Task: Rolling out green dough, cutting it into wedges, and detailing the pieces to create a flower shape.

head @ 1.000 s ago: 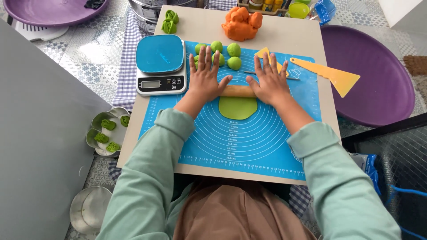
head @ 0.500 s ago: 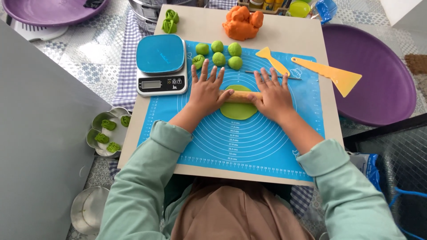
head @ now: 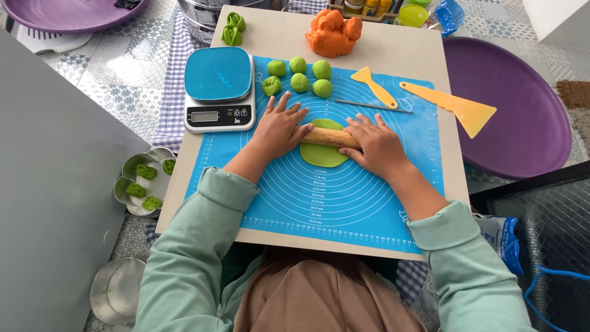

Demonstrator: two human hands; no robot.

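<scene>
Rolling pin point(head: 329, 138) lies across green dough point(head: 324, 154) under both hands

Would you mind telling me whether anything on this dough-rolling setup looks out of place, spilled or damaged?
Nothing stands out. Both hands, left hand and right hand, lie flat on the wooden rolling pin over the flattened green dough on the blue mat. The green dough balls sit grouped, and the tools lie tidy.

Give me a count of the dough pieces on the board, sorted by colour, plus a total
Green dough balls: 5
Flattened green dough disc under the rolling pin: 1
Shaped green dough pieces by the board's far edge: 2
Orange dough lump: 1
Total: 9
</scene>
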